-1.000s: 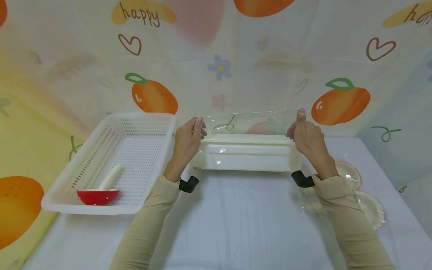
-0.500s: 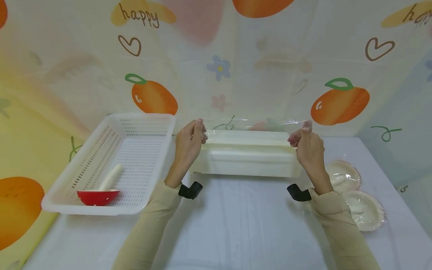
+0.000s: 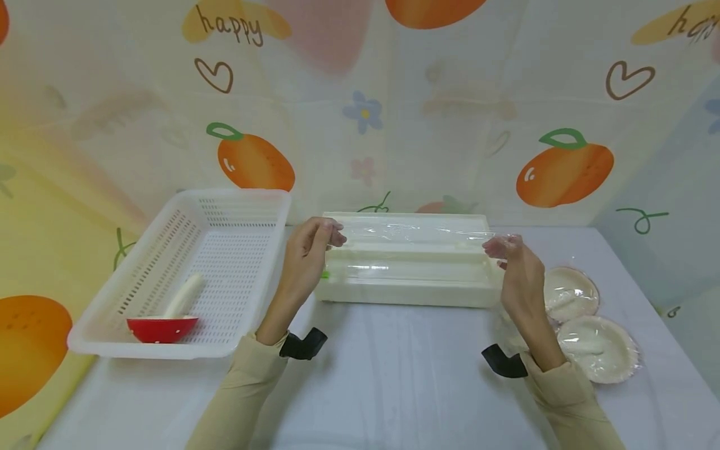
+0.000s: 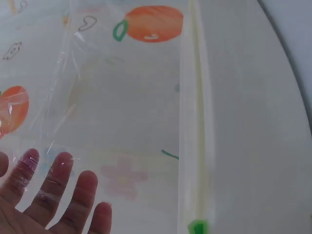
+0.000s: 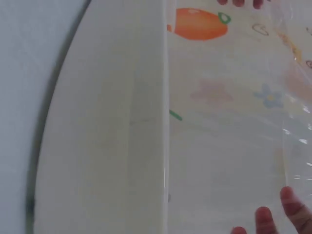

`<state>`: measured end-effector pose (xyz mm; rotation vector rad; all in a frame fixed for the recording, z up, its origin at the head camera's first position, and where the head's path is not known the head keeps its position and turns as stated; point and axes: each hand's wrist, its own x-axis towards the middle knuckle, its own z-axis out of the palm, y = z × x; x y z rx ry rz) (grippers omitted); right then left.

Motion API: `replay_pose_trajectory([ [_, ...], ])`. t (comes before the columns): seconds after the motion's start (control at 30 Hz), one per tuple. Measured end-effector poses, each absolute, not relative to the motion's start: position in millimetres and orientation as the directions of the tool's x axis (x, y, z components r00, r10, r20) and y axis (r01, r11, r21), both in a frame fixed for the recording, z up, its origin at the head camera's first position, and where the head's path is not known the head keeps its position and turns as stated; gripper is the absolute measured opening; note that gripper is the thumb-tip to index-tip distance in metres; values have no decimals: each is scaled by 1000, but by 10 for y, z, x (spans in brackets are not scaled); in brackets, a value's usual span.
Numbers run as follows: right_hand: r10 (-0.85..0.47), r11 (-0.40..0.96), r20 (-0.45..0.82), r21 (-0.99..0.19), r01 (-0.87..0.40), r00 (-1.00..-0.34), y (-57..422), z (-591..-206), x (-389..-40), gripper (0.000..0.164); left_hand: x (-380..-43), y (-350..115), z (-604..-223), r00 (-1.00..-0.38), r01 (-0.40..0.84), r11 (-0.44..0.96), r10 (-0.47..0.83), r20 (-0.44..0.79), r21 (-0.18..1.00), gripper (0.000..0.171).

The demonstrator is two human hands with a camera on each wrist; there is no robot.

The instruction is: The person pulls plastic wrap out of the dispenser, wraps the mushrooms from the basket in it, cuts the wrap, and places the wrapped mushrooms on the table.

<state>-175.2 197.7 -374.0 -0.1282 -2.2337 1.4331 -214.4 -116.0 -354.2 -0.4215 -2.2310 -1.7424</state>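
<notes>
A sheet of clear film (image 3: 416, 234) is hanging between the left hand (image 3: 305, 255) and the right hand (image 3: 521, 275), above the long white box (image 3: 405, 295) on the desk (image 3: 405, 381). The left hand is pinching the film at its left end, and the right hand seems to be pinching the right end; the other fingers of the left hand are standing a little apart. I cannot tell whether the film is running down into the box or is already loose.

In my judgement, the step in hand is drawing out and spreading the film. The next move is probably calling for equal tension on both sides, so that the film is not folding or sticking to the fingers.

On the left, a white basket (image 3: 230, 269) is standing close beside the left hand, with a red ladle (image 3: 163, 329) lying in it, and may be limiting that side. On the right, a far bowl (image 3: 594, 294) and a near bowl (image 3: 627, 342), both wearing film, are sitting beside the right wrist.
</notes>
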Motion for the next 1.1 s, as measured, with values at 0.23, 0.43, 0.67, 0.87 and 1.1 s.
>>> replay_pose_trajectory([
  [0.23,261,464,618,-754,-465,-742,2019,-3827,-1524,36,-1886,-1245,-3562,-913,408,143,35,407,902,17],
  [0.43,179,526,787,-584,-619,-590,2105,-3921,-1357,25,-1698,-1317,-3640,-866,499,154,55,497,853,13],
  [0.67,116,427,895,-437,-792,-431,2110,-3989,-1139,15,-1412,-1482,-3799,-833,550,179,185,521,816,16],
  [0.87,-64,406,907,-357,-841,-416,2230,-4064,-932,19,-1228,-1656,-3975,-806,578,241,316,500,779,25],
  [1.1,-201,417,870,-340,-843,-451,2320,-4164,-788,33,-1154,-1779,-4214,-743,650,267,418,522,711,32],
])
